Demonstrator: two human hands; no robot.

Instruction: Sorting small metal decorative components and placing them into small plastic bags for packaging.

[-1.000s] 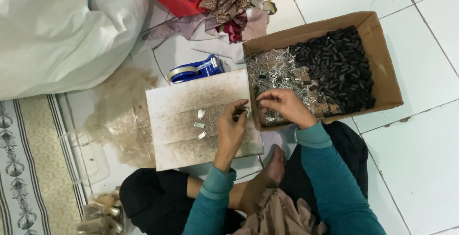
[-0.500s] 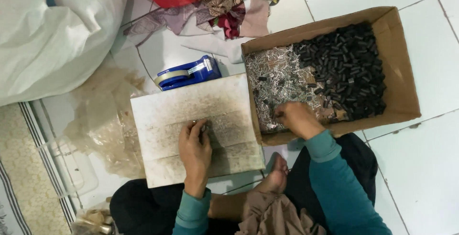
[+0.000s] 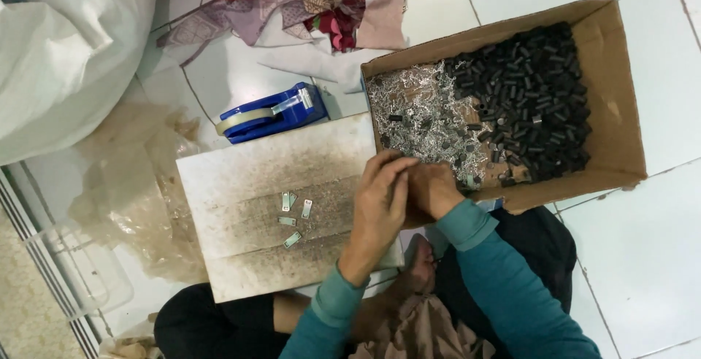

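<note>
Cardboard box (image 3: pixel 621 89) is holding black cylinders (image 3: pixel 537 89) and silver bits (image 3: pixel 423 111); we're pressing left hand (image 3: pixel 380 198) against right hand (image 3: pixel 432 187) at its edge, grip hidden.

Both hands (image 3: pixel 405 198) meet at the cardboard box (image 3: pixel 628 132) edge.

Left hand (image 3: pixel 381 202) and right hand (image 3: pixel 431 187) pressed together, fingers curled, forearms converging.
</note>
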